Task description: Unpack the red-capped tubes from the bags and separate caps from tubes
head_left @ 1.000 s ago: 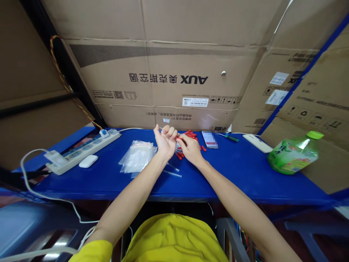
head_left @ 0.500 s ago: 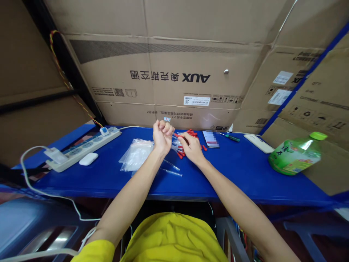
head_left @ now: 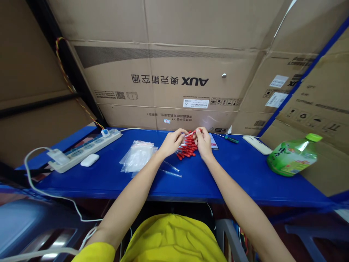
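A glass dropper (head_left: 191,133) with a red rubber bulb is held up above the table between my two hands. My right hand (head_left: 204,142) pinches it at the red bulb end. The fingers of my left hand (head_left: 172,142) are closed at its clear glass end, though the fingertips are partly hidden. Just below lies a pile of droppers with red bulbs (head_left: 188,150), partly covered by my left hand. Two loose glass tubes (head_left: 172,173) rest on the table beside my left wrist. A stack of clear plastic bags (head_left: 138,156) lies left of them.
The blue table (head_left: 231,174) also carries a power strip (head_left: 89,147), a white earphone case (head_left: 89,160), a phone (head_left: 214,142) partly behind my right hand, a screwdriver (head_left: 231,139), a white power bank (head_left: 256,144) and a green bottle (head_left: 293,156). Cardboard (head_left: 163,98) walls the back.
My left hand has come down and turned palm-down, while my right hand has moved right, carrying the dropper. The pile of red bulbs shows more fully between my hands.
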`<state>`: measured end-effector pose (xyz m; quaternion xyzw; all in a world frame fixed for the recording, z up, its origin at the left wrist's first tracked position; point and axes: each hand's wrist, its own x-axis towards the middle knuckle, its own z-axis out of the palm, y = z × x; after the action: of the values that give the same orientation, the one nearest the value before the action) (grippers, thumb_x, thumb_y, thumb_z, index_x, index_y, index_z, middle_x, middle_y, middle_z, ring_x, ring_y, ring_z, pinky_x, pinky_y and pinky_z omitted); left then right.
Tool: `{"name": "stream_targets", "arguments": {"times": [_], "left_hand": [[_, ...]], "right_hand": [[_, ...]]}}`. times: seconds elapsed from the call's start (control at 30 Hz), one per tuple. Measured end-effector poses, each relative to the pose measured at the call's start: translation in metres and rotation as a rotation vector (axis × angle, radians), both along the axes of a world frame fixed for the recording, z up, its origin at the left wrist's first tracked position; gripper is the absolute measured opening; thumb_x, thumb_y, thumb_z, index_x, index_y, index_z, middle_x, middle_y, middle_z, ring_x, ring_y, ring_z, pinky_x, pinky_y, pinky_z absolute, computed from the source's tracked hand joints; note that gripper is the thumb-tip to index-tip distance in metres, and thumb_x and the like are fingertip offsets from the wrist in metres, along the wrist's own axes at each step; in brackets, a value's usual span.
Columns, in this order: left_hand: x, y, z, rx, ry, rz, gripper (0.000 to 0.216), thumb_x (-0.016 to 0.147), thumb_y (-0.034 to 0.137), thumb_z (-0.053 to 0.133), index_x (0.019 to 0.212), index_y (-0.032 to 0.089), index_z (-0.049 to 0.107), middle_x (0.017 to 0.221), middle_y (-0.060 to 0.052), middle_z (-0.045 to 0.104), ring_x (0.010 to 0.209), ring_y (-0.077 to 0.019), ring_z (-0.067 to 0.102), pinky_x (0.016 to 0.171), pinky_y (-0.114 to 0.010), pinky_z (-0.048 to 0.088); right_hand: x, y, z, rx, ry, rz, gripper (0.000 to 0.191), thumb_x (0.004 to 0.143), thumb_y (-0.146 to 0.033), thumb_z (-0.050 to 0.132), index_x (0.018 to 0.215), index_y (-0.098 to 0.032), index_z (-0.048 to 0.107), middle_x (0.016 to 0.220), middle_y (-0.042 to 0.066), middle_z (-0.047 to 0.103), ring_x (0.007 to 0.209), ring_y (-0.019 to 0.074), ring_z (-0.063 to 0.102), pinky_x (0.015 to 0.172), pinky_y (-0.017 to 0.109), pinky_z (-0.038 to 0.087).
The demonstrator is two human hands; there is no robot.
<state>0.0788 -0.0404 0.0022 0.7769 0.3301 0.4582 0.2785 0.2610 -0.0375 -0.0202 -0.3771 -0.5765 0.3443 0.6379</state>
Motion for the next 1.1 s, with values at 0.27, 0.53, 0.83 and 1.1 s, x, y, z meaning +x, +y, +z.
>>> {"name": "stream_targets", "arguments": {"times": [0.27,0.53,0.83,1.1], "left_hand": [[0.02,-0.014,0.012,-0.343,-0.697,-0.259,0.047,0.099,0.059,0.056,0.096,0.016,0.074,0.078,-0.004,0.057,0.078,-0.0159,0.056,0.078,-0.027,0.048],[0.034,-0.025,0.021,-0.451,-1.044,-0.242,0.051,0.105,0.056,0.041,0.069,0.02,0.038,0.081,-0.004,0.05,0.087,-0.0182,0.058,0.082,-0.03,0.05],[0.011,-0.013,0.023,-0.479,-1.285,-0.212,0.048,0.107,0.049,0.038,0.068,0.021,0.032,0.063,0.004,0.026,0.054,-0.0121,0.034,0.062,-0.027,0.044],[-0.004,0.001,0.015,-0.277,-0.697,0.077,0.044,0.101,0.052,0.054,0.07,0.02,0.058,0.065,-0.002,0.056,0.058,-0.0151,0.05,0.057,-0.025,0.036]], "right_hand": [[-0.009,-0.002,0.001,-0.189,0.166,0.13,0.049,0.084,-0.071,0.067,0.089,-0.025,0.053,0.064,-0.006,0.056,0.043,0.0092,0.039,0.038,0.024,0.023],[-0.029,-0.015,-0.002,-0.163,0.018,0.278,0.05,0.084,-0.072,0.065,0.085,-0.024,0.053,0.059,-0.007,0.054,0.043,0.0079,0.039,0.042,0.023,0.025],[-0.027,-0.017,-0.005,-0.054,-0.192,0.17,0.045,0.092,-0.068,0.057,0.081,-0.024,0.052,0.061,-0.005,0.052,0.052,0.0123,0.042,0.051,0.027,0.032],[-0.019,-0.026,0.002,0.165,-0.481,-0.02,0.03,0.102,-0.047,0.047,0.085,-0.023,0.055,0.062,-0.005,0.05,0.057,0.0142,0.047,0.06,0.028,0.033]]}}
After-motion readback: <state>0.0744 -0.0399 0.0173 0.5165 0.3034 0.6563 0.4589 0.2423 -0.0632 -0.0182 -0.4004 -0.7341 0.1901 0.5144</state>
